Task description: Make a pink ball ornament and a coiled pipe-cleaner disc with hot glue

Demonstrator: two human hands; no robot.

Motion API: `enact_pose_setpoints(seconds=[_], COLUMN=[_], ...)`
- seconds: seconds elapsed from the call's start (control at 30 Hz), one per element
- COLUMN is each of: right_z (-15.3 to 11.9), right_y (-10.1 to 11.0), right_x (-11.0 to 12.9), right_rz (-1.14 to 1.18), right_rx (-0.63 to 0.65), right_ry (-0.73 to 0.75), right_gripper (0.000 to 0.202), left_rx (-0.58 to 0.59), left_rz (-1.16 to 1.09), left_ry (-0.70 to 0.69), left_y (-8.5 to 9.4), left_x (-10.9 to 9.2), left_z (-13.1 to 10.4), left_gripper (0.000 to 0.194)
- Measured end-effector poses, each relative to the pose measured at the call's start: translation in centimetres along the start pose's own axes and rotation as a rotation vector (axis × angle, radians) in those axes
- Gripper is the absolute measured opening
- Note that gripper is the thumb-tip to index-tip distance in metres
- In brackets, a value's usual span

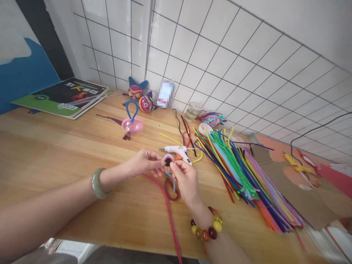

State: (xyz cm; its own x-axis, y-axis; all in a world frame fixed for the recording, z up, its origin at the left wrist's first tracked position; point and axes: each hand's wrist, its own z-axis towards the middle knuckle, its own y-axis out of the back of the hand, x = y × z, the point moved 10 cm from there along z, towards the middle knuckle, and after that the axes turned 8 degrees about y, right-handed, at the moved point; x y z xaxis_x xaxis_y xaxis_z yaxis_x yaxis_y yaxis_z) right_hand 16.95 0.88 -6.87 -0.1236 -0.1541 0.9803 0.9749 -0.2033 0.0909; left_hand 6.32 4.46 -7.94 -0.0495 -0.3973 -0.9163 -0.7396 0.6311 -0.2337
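My left hand and my right hand meet over the middle of the table. Between them they pinch a small round coil of pipe cleaner, black in the centre with pink and light blue around it. Both sets of fingertips are closed on its edges. Just behind the coil lies a white hot glue gun, partly hidden by my right hand. Below my hands are scissors with dark red handles, partly covered. A long pink-red pipe cleaner runs from under my left wrist to the table's front edge.
Bundles of coloured pipe cleaners spread to the right, beside cardboard and a yellow glue gun. Behind stand a pink-based clear ball, small pipe-cleaner figures, a phone and a glass jar. A book lies left.
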Motion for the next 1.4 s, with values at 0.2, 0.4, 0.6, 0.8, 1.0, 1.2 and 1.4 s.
enact_pose_setpoints(seconds=[0.2,0.4,0.6,0.8,1.0,1.2,1.4], right_z=[0.1,0.0,0.1,0.1,0.1,0.2,0.0], right_y=[-0.1,0.2,0.2,0.1,0.2,0.7,0.2], right_x=[0.5,0.7,0.7,0.8,0.3,-0.3,-0.1], right_rz=[-0.02,-0.057,-0.058,-0.031,-0.004,0.0,0.003], right_rx=[0.0,-0.026,-0.038,-0.036,-0.05,-0.084,-0.065], right_ry=[0.039,0.047,0.05,0.044,0.026,0.029,0.019], right_gripper=[0.018,0.019,0.018,0.017,0.018,0.02,0.02], left_rx=[-0.012,-0.016,-0.015,-0.022,-0.01,0.03,0.04], left_rz=[0.003,-0.002,0.002,0.003,0.001,-0.024,-0.044], left_ry=[-0.007,-0.018,-0.042,-0.067,-0.061,-0.051,-0.066], left_y=[0.1,0.2,0.4,0.6,0.4,-0.1,0.0], left_x=[0.0,0.0,0.2,0.2,0.0,0.1,0.1], left_z=[0.0,0.1,0.3,0.5,0.3,0.4,0.4], left_gripper=[0.023,0.021,0.02,0.021,0.02,0.026,0.023])
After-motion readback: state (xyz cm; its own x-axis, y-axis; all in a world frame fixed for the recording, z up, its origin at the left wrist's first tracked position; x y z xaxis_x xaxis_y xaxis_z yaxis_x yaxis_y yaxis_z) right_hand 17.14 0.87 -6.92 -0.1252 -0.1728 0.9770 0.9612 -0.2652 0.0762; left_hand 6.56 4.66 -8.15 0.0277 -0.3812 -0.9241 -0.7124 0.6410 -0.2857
